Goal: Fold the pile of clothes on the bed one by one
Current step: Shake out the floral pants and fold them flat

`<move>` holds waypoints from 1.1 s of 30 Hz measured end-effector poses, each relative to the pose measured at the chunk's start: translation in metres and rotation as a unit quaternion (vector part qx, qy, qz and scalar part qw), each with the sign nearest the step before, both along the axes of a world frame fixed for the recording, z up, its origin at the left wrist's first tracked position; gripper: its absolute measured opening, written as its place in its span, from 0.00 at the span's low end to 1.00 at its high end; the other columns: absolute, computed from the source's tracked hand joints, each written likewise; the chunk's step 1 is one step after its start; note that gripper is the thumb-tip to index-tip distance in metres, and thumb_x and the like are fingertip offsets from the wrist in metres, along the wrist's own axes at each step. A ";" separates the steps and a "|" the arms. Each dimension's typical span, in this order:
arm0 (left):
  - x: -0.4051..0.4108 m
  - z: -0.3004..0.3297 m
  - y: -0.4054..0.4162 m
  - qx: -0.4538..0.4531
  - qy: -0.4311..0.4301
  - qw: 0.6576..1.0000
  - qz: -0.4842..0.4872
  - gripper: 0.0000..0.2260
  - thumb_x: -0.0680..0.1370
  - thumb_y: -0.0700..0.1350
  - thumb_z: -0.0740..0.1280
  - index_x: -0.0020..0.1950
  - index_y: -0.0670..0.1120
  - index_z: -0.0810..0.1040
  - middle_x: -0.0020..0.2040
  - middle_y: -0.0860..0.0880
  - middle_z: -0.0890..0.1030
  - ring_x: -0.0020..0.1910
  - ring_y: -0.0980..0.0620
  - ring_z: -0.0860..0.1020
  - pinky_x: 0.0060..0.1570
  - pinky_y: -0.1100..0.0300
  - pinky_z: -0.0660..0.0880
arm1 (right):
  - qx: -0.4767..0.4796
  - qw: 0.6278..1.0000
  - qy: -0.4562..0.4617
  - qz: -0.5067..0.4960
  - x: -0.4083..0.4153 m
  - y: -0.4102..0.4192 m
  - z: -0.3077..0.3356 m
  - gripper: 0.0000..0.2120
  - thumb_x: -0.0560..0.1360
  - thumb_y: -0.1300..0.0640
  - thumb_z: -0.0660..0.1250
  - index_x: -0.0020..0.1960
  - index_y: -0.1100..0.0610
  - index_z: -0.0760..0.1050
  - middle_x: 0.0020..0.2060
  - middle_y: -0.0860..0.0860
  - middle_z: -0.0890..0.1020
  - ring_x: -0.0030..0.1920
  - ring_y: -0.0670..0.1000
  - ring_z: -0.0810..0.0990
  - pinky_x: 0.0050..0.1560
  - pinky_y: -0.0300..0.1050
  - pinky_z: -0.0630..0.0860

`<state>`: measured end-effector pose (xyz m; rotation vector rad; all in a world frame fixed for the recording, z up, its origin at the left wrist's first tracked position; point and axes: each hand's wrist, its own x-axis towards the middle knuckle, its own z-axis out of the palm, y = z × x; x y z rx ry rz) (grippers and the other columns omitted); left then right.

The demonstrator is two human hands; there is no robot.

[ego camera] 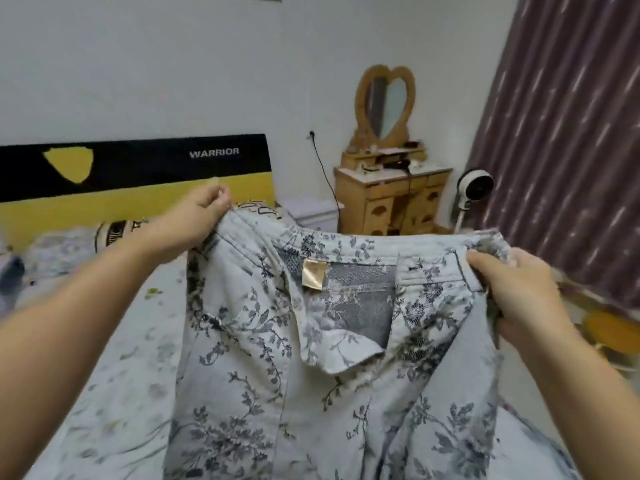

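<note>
The left hand (194,216) and right hand (516,292) each grip one end of the waistband of the floral garment (311,375). Waistband runs level, uppermost; its length hangs down over the bed (114,375), open bedding to the left.

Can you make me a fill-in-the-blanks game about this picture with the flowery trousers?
1. The pale grey floral denim trousers are held up by ____ hands.
2. The wooden-framed mirror is shaped like a ____.
3. The black and yellow headboard shows the word ____.
4. The small tag inside the waistband is ____ coloured.

Missing words: two; heart; WARRIOR; gold
</note>
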<state>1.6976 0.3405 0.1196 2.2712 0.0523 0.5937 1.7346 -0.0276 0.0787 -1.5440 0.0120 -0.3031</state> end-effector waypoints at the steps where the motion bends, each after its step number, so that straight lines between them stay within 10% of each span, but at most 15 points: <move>1: 0.007 -0.018 -0.008 -0.002 0.051 0.998 -0.026 0.08 0.79 0.46 0.62 0.40 0.51 0.67 0.36 0.53 0.71 0.35 0.57 0.68 0.34 0.63 0.65 | -0.010 1.000 0.022 -0.014 0.007 -0.006 -0.020 0.04 0.69 0.59 0.71 0.38 0.59 0.77 0.35 0.56 0.84 0.39 0.59 0.83 0.46 0.58 0.79; 8: 0.079 -0.115 -0.069 0.148 0.235 0.955 -0.100 0.10 0.66 0.45 0.77 0.37 0.47 0.76 0.45 0.44 0.75 0.45 0.47 0.74 0.41 0.60 0.66 | -0.041 0.989 0.133 -0.051 0.066 -0.062 -0.124 0.07 0.69 0.58 0.71 0.42 0.61 0.76 0.40 0.60 0.83 0.45 0.62 0.82 0.49 0.61 0.77; 22: 0.277 -0.330 -0.179 0.109 0.166 0.980 0.009 0.08 0.77 0.37 0.63 0.41 0.44 0.65 0.34 0.43 0.73 0.34 0.44 0.71 0.34 0.54 0.64 | -0.035 0.915 0.401 0.032 0.219 -0.175 -0.305 0.10 0.73 0.59 0.69 0.52 0.64 0.78 0.41 0.61 0.84 0.42 0.60 0.83 0.41 0.48 0.77; 29: 0.358 -0.413 -0.210 0.158 0.147 0.976 0.027 0.02 0.74 0.33 0.60 0.43 0.39 0.68 0.41 0.41 0.70 0.37 0.43 0.69 0.37 0.49 0.65 | 0.113 0.847 0.489 0.173 0.272 -0.212 -0.371 0.17 0.72 0.73 0.61 0.61 0.75 0.70 0.56 0.70 0.77 0.57 0.66 0.77 0.65 0.60 0.69; 33: 0.397 -0.447 -0.219 0.156 0.113 0.981 0.030 0.03 0.76 0.36 0.58 0.43 0.42 0.67 0.35 0.44 0.73 0.33 0.44 0.70 0.32 0.54 0.62 | -0.032 0.904 0.413 0.106 0.298 -0.231 -0.401 0.08 0.67 0.69 0.72 0.46 0.66 0.80 0.41 0.64 0.84 0.39 0.56 0.83 0.38 0.46 0.78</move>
